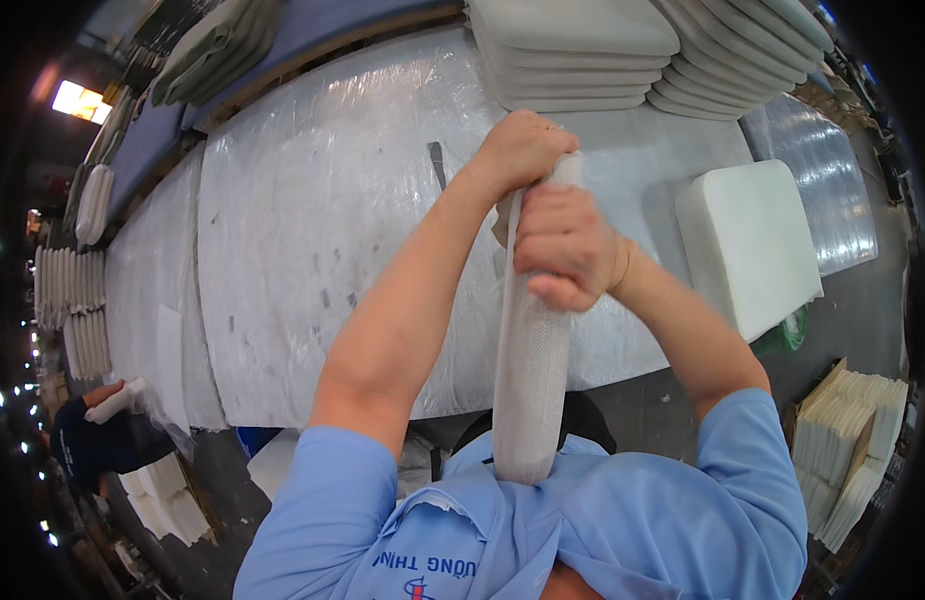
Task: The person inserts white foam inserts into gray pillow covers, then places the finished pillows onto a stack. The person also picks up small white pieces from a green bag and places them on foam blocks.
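A light grey, fabric-covered cushion point(530, 385) stands on edge in front of me, its near end against my chest and its far end over the table. My left hand point(525, 150) is closed over its far end. Just nearer to me, my right hand point(564, 245) is a fist on the cushion's upper edge, thumb toward me. What its fingers pinch there is hidden. A small beige part point(501, 222) shows beside the left face of the cushion, below my left wrist.
Clear plastic film covers the wide table point(312, 230). Stacks of pale cushions point(577, 55) stand at its far side, and a white block-shaped cushion point(752, 240) lies at the right. Boxed pale pads point(842, 440) are at lower right. Another person point(102, 435) works at far left.
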The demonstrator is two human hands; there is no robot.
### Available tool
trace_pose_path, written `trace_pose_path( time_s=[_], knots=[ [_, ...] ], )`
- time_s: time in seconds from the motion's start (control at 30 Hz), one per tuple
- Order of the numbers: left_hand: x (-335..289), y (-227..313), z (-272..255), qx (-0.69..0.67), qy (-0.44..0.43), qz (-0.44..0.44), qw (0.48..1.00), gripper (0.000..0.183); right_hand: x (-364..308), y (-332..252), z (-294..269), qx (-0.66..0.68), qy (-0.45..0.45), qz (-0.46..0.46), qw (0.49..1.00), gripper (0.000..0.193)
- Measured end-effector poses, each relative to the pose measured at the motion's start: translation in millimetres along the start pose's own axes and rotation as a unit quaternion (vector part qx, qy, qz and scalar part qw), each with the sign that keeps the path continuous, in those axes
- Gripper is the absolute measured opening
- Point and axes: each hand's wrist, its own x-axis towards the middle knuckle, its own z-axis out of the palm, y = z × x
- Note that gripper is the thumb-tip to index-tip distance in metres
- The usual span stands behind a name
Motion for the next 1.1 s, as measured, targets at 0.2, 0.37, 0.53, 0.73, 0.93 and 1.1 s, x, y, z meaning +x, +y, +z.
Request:
trace_pose_path(
  time_s=[0.2, 0.37, 0.53, 0.73, 0.93, 1.1],
  knots=[
    [21.5, 7.0, -13.2, -0.056, -0.016, -0.039, 0.998, 0.022, 9.7, 28.0, -12.0, 0.034, 0.051, 0.036, 0.997, 0.022],
    [44.0, 8.9, 13.4, -0.064, 0.054, -0.044, 0.996, 0.023, -3.9, 15.6, -26.5, 0.076, 0.175, 0.228, 0.955, 0.015],
    [71.3, -13.7, -1.2, -0.079, 0.077, -0.055, 0.992, 0.023, -54.3, -46.3, -15.6, 0.059, 0.435, 0.394, 0.807, 0.018],
    [64.6, -44.8, -130.3, -0.229, 0.164, -0.056, 0.958, 0.017, -198.9, -188.4, 44.7, 0.158, 0.315, 0.606, 0.713, 0.036],
    [-14.8, -97.2, -185.4, -0.277, 0.302, -0.111, 0.905, 0.031, -166.3, -189.3, 82.5, -0.222, 0.219, 0.497, 0.81, 0.08],
    [-132.7, -156.6, -192.3, -0.147, 0.451, -0.222, 0.852, 0.038, -142.1, -123.5, 24.2, -0.254, 0.09, 0.449, 0.852, 0.077]
  ],
)
